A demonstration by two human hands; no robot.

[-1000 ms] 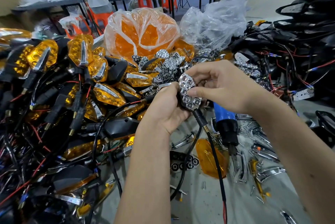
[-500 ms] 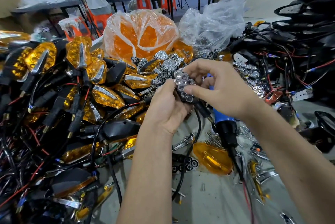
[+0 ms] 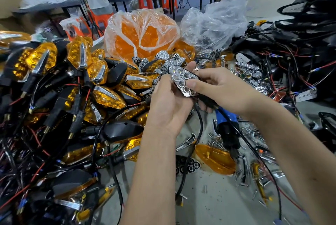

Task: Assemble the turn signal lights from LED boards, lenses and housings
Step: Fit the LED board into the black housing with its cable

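A chrome honeycomb reflector (image 3: 184, 81) sits in a black housing whose cable (image 3: 199, 126) hangs down. My left hand (image 3: 168, 102) grips the piece from the left. From the right, my right hand (image 3: 223, 90) holds it with the thumb pressed on the reflector's face. A loose amber lens (image 3: 215, 159) lies on the table below my hands. Chrome reflectors (image 3: 172, 59) are piled just behind them.
Finished amber-and-black signals (image 3: 80, 55) with wires heap on the left. A bag of amber lenses (image 3: 141, 33) and a clear bag (image 3: 216, 24) stand behind. A blue-handled tool (image 3: 227, 126) lies under my right wrist. Black housings and wires (image 3: 291, 57) fill the right. A person stands far back.
The reflector has turned so that its face points up toward the camera. My right thumb has shifted onto its face, and both hands have kept their hold.
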